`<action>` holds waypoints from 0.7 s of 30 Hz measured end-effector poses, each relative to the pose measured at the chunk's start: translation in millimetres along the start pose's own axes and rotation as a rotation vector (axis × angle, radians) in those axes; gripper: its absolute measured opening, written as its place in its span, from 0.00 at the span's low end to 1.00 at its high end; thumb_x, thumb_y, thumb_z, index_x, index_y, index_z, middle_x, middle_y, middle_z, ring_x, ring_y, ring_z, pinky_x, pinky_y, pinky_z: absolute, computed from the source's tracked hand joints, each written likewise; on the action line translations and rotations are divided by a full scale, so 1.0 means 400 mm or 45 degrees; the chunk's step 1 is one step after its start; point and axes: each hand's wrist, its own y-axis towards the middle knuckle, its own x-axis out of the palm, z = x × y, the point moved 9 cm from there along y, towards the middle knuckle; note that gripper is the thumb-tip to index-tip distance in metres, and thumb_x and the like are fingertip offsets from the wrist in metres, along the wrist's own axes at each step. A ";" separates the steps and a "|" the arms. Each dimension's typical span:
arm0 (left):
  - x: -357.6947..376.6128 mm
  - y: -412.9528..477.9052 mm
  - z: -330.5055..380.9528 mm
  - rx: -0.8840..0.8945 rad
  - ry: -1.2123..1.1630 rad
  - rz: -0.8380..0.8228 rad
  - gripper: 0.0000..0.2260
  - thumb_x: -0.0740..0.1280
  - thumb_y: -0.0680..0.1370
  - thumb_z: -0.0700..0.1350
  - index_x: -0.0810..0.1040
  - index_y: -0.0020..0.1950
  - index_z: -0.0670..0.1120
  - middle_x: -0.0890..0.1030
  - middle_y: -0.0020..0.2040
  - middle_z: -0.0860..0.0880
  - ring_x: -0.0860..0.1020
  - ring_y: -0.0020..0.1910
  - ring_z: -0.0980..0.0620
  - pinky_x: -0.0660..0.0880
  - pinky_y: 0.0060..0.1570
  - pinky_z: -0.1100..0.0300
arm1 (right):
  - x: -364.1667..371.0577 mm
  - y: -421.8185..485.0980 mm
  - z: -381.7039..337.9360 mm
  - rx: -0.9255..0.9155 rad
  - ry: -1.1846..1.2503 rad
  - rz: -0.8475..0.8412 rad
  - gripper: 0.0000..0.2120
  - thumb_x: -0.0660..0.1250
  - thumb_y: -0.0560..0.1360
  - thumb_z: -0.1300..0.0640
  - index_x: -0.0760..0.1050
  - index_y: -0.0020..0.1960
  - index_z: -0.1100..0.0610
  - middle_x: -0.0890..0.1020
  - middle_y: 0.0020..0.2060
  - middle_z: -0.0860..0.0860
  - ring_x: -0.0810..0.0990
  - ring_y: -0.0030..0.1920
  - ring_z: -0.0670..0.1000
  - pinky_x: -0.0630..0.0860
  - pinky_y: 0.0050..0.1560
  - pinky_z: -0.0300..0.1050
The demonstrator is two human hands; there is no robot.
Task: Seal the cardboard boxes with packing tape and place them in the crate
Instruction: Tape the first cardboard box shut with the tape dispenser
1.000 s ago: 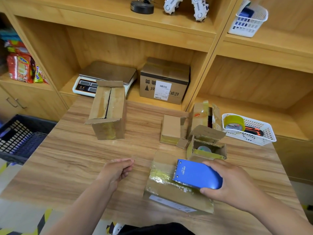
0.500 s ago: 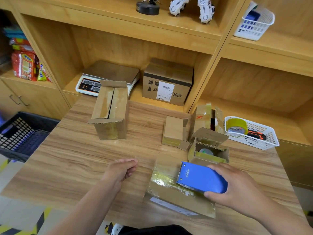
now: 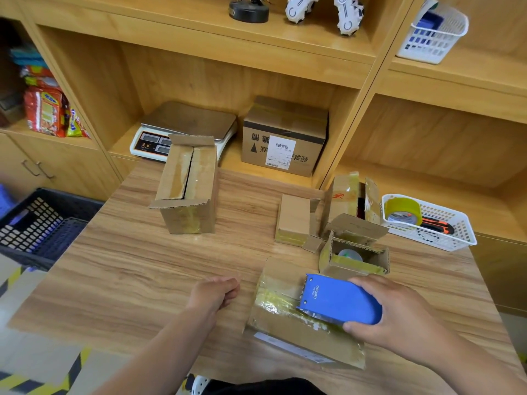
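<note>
My right hand (image 3: 399,315) grips a blue tape dispenser (image 3: 339,302) that rests on top of a flat cardboard box (image 3: 288,326) at the table's near edge; shiny tape lies across the box's top. My left hand (image 3: 212,295) hovers just left of that box with fingers loosely curled, holding nothing. A taller box (image 3: 186,192) with flaps unsealed stands at the table's back left. A small open box (image 3: 353,258) with a tape roll inside sits behind the dispenser. The dark crate (image 3: 37,226) is off the table's left side.
A small closed box (image 3: 293,220) and an opened taped box (image 3: 346,195) stand right of centre. A white basket (image 3: 445,235) with a yellow tape roll and a cutter sits at the right edge. On the shelf behind are a scale (image 3: 182,129) and a labelled carton (image 3: 283,135).
My left hand has curled its fingers a little and stays beside the flat box. The right hand keeps the dispenser on the box; the view shifted slightly.
</note>
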 end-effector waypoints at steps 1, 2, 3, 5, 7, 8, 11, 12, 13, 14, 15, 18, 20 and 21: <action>0.007 0.000 -0.005 0.003 0.024 -0.005 0.10 0.68 0.74 0.35 0.78 0.33 0.43 0.74 0.23 0.51 0.69 0.26 0.56 0.65 0.27 0.67 | 0.001 0.000 0.000 0.000 -0.001 -0.002 0.38 0.58 0.57 0.24 0.64 0.65 0.36 0.70 0.58 0.29 0.71 0.55 0.37 0.71 0.52 0.35; 0.016 0.000 -0.010 0.009 0.048 -0.011 0.12 0.67 0.74 0.34 0.76 0.31 0.43 0.72 0.23 0.51 0.67 0.26 0.55 0.64 0.27 0.66 | 0.002 0.001 0.000 -0.002 -0.003 -0.002 0.38 0.58 0.57 0.24 0.64 0.65 0.36 0.69 0.58 0.29 0.71 0.55 0.37 0.71 0.53 0.35; 0.024 -0.003 -0.012 0.014 0.068 -0.011 0.13 0.67 0.74 0.34 0.75 0.30 0.43 0.72 0.23 0.50 0.67 0.25 0.55 0.64 0.27 0.66 | 0.003 0.002 0.000 -0.004 -0.004 0.000 0.38 0.58 0.57 0.25 0.64 0.65 0.36 0.69 0.57 0.29 0.71 0.55 0.37 0.70 0.53 0.34; 0.036 -0.007 -0.022 0.020 0.109 0.009 0.13 0.66 0.74 0.34 0.74 0.29 0.42 0.72 0.23 0.48 0.67 0.24 0.54 0.65 0.28 0.65 | 0.004 0.004 0.001 -0.007 -0.003 0.004 0.37 0.58 0.57 0.25 0.65 0.64 0.36 0.70 0.56 0.29 0.71 0.54 0.37 0.71 0.52 0.34; 0.047 -0.015 -0.033 0.042 0.148 0.016 0.13 0.67 0.73 0.35 0.74 0.28 0.42 0.73 0.25 0.48 0.68 0.25 0.53 0.66 0.30 0.63 | 0.006 0.005 0.002 -0.008 -0.002 0.001 0.37 0.58 0.57 0.25 0.65 0.64 0.36 0.69 0.55 0.29 0.71 0.54 0.37 0.71 0.51 0.34; 0.054 -0.021 -0.035 0.079 0.168 0.000 0.13 0.68 0.73 0.36 0.74 0.28 0.42 0.74 0.24 0.49 0.69 0.23 0.55 0.66 0.29 0.65 | 0.006 0.006 0.004 -0.009 -0.001 0.000 0.37 0.58 0.57 0.25 0.65 0.64 0.36 0.69 0.55 0.29 0.71 0.54 0.37 0.70 0.52 0.34; 0.063 -0.037 -0.037 0.177 0.217 -0.003 0.10 0.70 0.74 0.42 0.79 0.33 0.41 0.79 0.26 0.50 0.73 0.23 0.58 0.68 0.25 0.66 | 0.009 0.005 0.009 -0.012 -0.006 0.007 0.39 0.57 0.57 0.24 0.65 0.65 0.37 0.68 0.56 0.28 0.71 0.55 0.37 0.69 0.52 0.33; 0.060 -0.039 -0.036 0.193 0.228 0.020 0.09 0.70 0.74 0.43 0.81 0.36 0.41 0.81 0.28 0.49 0.76 0.25 0.57 0.70 0.26 0.65 | 0.009 0.005 0.010 -0.014 -0.010 0.010 0.39 0.57 0.57 0.24 0.65 0.66 0.37 0.67 0.55 0.28 0.70 0.54 0.36 0.68 0.51 0.32; 0.058 -0.037 -0.037 0.210 0.239 0.041 0.08 0.70 0.74 0.44 0.82 0.38 0.42 0.83 0.30 0.49 0.77 0.26 0.56 0.71 0.27 0.64 | 0.010 0.005 0.011 -0.015 -0.010 0.011 0.39 0.57 0.57 0.25 0.65 0.66 0.38 0.66 0.54 0.27 0.69 0.54 0.35 0.66 0.50 0.31; 0.058 -0.035 -0.037 0.224 0.268 0.055 0.07 0.70 0.75 0.45 0.83 0.38 0.44 0.83 0.31 0.49 0.79 0.28 0.56 0.74 0.29 0.62 | 0.011 0.005 0.011 -0.016 -0.008 0.010 0.39 0.57 0.57 0.25 0.66 0.66 0.38 0.66 0.54 0.27 0.69 0.53 0.35 0.66 0.49 0.31; 0.058 -0.033 -0.036 0.231 0.302 0.069 0.07 0.70 0.75 0.46 0.83 0.39 0.46 0.84 0.32 0.50 0.80 0.31 0.55 0.77 0.33 0.59 | 0.011 0.006 0.011 -0.018 -0.010 0.008 0.39 0.57 0.57 0.25 0.66 0.66 0.38 0.66 0.53 0.27 0.69 0.52 0.35 0.65 0.48 0.30; 0.052 -0.033 -0.036 0.214 0.410 0.088 0.11 0.71 0.73 0.49 0.81 0.53 0.47 0.84 0.48 0.49 0.81 0.47 0.50 0.78 0.51 0.51 | 0.012 0.005 0.011 -0.027 -0.025 0.009 0.38 0.57 0.57 0.25 0.66 0.65 0.37 0.66 0.52 0.27 0.68 0.51 0.35 0.64 0.46 0.28; 0.040 -0.027 -0.055 0.171 0.548 0.084 0.25 0.73 0.72 0.48 0.72 0.67 0.47 0.76 0.61 0.48 0.75 0.60 0.48 0.72 0.60 0.53 | 0.011 0.003 0.013 -0.031 -0.021 0.011 0.37 0.57 0.57 0.25 0.66 0.64 0.36 0.67 0.54 0.27 0.68 0.50 0.35 0.63 0.45 0.26; 0.034 -0.023 -0.062 0.161 0.572 0.076 0.26 0.72 0.72 0.46 0.70 0.69 0.46 0.75 0.62 0.49 0.74 0.61 0.48 0.71 0.61 0.55 | 0.012 0.002 0.013 -0.031 -0.018 0.011 0.37 0.57 0.57 0.24 0.65 0.64 0.36 0.68 0.54 0.27 0.68 0.50 0.35 0.64 0.45 0.26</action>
